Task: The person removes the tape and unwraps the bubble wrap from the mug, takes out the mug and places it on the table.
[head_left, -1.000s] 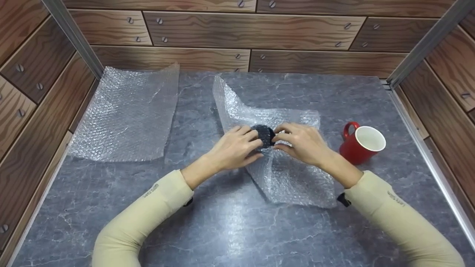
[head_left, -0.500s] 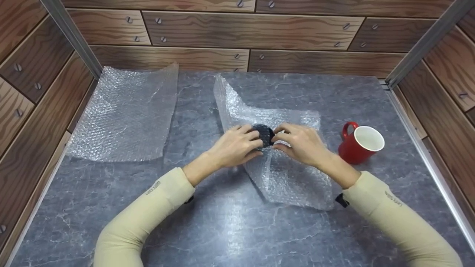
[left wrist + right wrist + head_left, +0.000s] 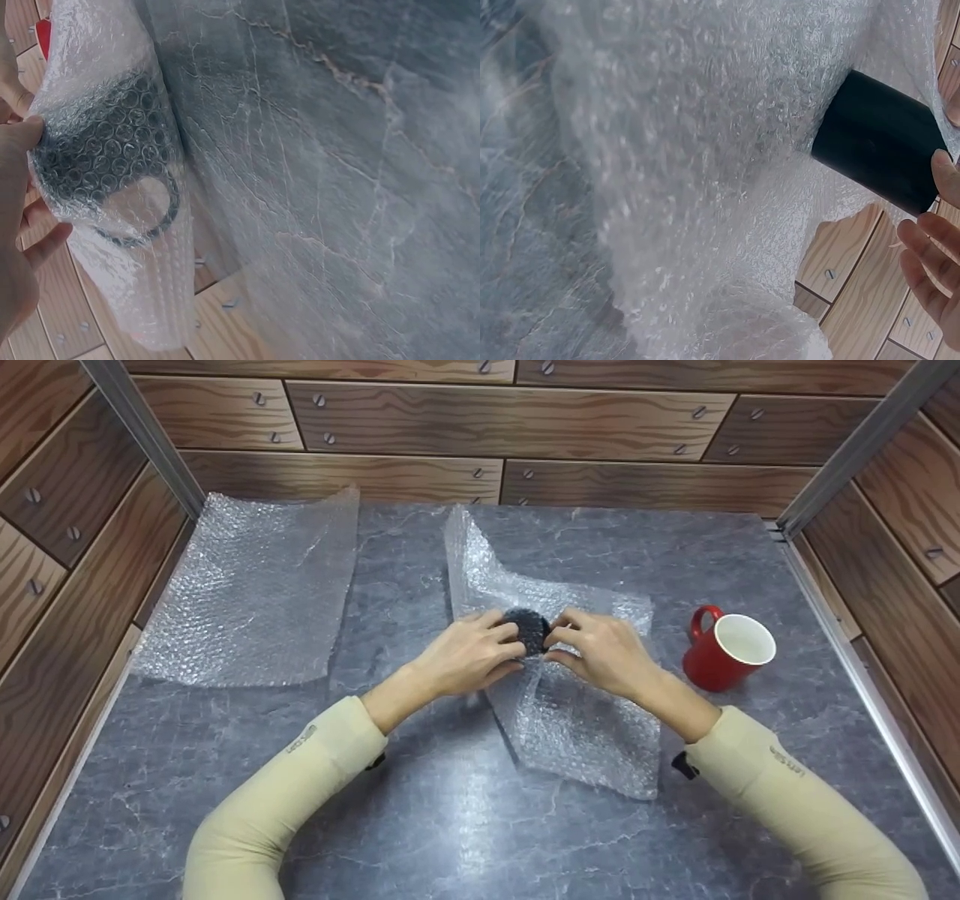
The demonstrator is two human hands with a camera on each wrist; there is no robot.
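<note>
A black mug (image 3: 881,142) is partly covered by a bubble wrap sheet (image 3: 585,720). In the left wrist view its handle ring and dark side show through the bubbles. My left hand (image 3: 472,652) holds the mug through the wrap from the left, fingers curled over its upper edge. From the right, my right hand (image 3: 596,649) pinches the mug's end, with the thumb on its bare black edge in the right wrist view. In the head view the mug's dark round top (image 3: 529,631) sits between both hands. Its underside is hidden.
A red mug (image 3: 716,660) with a white inside stands on the right, near my right forearm. A second bubble wrap sheet (image 3: 255,592) lies flat at the back left. Wood-patterned walls (image 3: 510,420) and metal rails enclose the grey marbled table (image 3: 420,840).
The mug and both hands have shifted slightly left. The bubble wrap has turned a little with them, its front corner swinging left and towards me. The red mug stays put.
</note>
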